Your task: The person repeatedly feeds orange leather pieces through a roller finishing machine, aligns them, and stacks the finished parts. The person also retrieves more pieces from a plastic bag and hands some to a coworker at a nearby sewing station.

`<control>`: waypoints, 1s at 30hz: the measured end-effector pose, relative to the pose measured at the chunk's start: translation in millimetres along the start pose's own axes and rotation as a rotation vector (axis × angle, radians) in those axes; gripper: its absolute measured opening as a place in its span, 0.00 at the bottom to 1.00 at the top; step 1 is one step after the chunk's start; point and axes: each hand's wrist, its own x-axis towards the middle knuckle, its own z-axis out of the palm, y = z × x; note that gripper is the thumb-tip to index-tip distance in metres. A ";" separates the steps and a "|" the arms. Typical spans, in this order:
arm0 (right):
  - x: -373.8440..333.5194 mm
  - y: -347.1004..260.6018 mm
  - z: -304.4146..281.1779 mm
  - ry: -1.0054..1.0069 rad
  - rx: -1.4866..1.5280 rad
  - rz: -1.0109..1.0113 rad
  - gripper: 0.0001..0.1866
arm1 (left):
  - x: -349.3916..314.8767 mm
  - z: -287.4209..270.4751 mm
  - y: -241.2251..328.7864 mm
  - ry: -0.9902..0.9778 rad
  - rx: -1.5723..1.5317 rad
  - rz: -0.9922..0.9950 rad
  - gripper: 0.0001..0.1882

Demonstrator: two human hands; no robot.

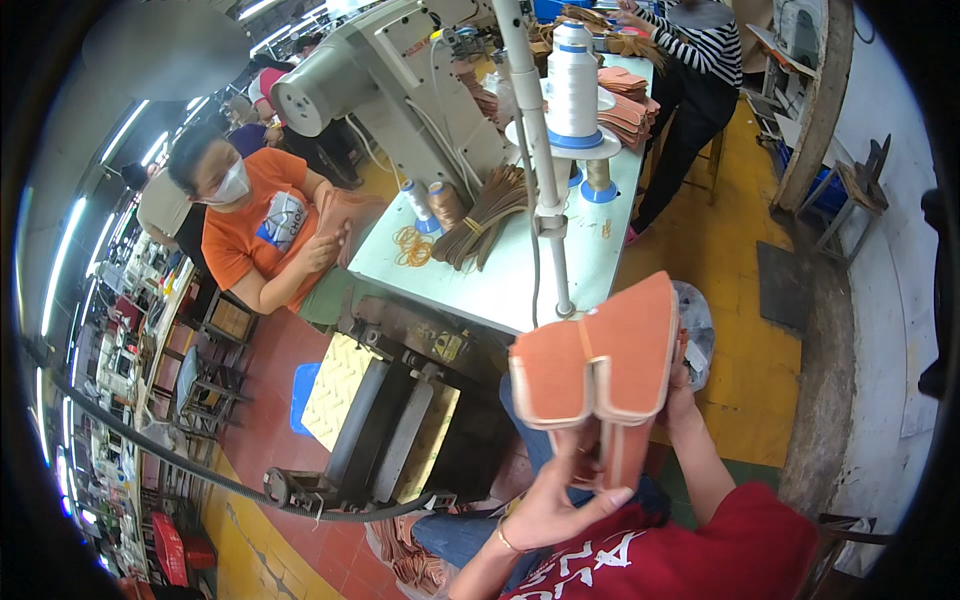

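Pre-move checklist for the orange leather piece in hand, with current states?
1. Left hand grips the leather piece at its lower end: ok.
2. Right hand supports the piece from behind: mostly hidden, cannot tell.
3. Piece is held up clear of the table: ok.
4. Piece's seam and edges are intact: too blurred, cannot tell.
5. Thread stand pole is close above the piece, apart from it: ok.
6. Table edge near the piece is free of the strap bundle and rubber bands: ok.
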 end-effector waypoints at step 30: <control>-4.2 75.1 -28.7 -0.143 -0.815 0.304 0.55 | 23.9 -64.7 -131.6 0.489 0.755 -0.009 0.32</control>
